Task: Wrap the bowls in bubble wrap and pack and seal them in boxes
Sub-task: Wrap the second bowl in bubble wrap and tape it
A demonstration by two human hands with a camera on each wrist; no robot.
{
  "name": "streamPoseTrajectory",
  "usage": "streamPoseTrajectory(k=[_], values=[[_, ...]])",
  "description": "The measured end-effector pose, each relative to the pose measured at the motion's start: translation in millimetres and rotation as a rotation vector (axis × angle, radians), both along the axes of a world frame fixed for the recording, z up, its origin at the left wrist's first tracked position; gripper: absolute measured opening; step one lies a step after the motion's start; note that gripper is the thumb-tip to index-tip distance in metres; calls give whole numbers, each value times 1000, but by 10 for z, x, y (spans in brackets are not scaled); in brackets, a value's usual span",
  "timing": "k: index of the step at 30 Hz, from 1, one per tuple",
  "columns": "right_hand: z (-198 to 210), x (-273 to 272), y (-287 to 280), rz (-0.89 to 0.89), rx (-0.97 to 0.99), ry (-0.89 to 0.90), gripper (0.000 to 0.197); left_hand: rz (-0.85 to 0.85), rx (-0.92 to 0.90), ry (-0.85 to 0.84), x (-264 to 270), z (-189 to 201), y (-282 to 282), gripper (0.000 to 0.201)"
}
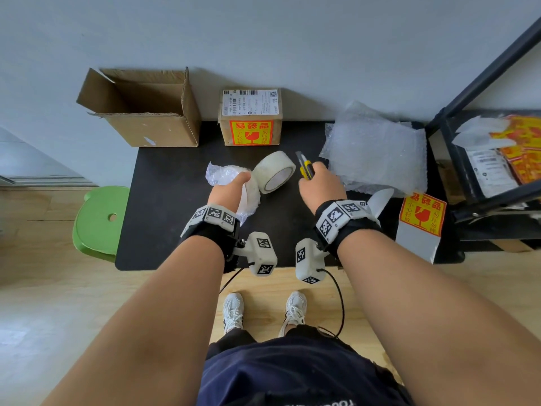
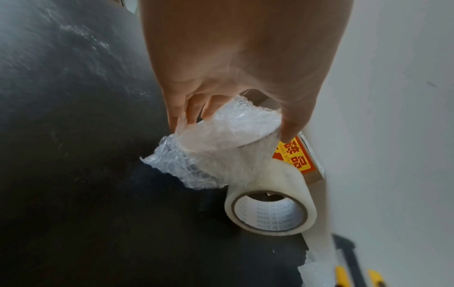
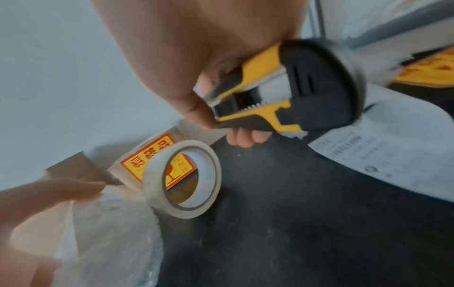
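Under everything, a black matte rectangular surface [image 1: 175, 230], set against a pale grey wall. At far left, an open brown corrugated cardboard box [image 1: 140, 112] tipped on its side, mouth toward the viewer. At far right, a loose heap of clear bubble wrap sheets [image 1: 377, 159], touching the black metal shelf frame [image 1: 468, 83] beside it. Between those two, against the wall, a small sealed brown cardboard box [image 1: 250, 117] bearing a white shipping label on top and a red-and-yellow fragile sticker on its front. At near right, hanging over the surface edge, a sheet with another red-and-yellow fragile sticker [image 1: 423, 213]. In the middle, the bowl bundled in clear bubble wrap [image 2: 221, 139], lifted just off the surface and touching a roll of clear packing tape [image 1: 273, 172] standing on its rim; a strip of tape running from roll to bundle. Left hand [image 1: 227, 190] the grip on the bundle, fingers and thumb curled round it from above. Right hand [image 3: 196, 64] well apart from the bundle, just beside the roll, fingers wrapped tight around a yellow-and-black utility knife [image 3: 290, 91], nose pointing away toward the wall; blade state too blurred to tell.
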State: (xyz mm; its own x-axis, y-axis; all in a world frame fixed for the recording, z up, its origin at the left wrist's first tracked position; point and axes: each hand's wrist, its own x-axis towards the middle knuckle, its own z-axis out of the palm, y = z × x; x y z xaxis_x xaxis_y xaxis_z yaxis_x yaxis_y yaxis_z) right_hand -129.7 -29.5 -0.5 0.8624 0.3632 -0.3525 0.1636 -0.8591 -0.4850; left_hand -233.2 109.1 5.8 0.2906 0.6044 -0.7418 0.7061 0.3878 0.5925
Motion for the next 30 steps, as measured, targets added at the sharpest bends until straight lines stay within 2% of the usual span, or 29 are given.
streamPoseTrajectory(k=[3,5,10,13,17,21,26,28,30], values=[[-212,60,-48,-136,-29,129,31,-17,16,-8,12,-50,-16,72],[-342,78,-37,-163,-73,173,35,-20,16,-1,26,-87,-22,73],[-537,68,-6,-107,-254,196,47,-2,-14,15,52,-167,0,75],[-651,27,-11,-5,-275,191,55,8,-32,25,48,-204,53,76],[-697,23,15,29,-293,183,69,2,-77,21,12,-265,124,77],[-646,74,64,38,-294,138,58,44,-137,-9,5,-293,183,76],[-303,179,351,-118,36,-59,30,-7,-140,-9,13,-243,267,79],[-125,201,495,-10,133,-212,21,-36,-124,4,13,-238,302,75],[-28,200,628,234,123,-307,23,-83,-91,26,2,-245,334,74]])
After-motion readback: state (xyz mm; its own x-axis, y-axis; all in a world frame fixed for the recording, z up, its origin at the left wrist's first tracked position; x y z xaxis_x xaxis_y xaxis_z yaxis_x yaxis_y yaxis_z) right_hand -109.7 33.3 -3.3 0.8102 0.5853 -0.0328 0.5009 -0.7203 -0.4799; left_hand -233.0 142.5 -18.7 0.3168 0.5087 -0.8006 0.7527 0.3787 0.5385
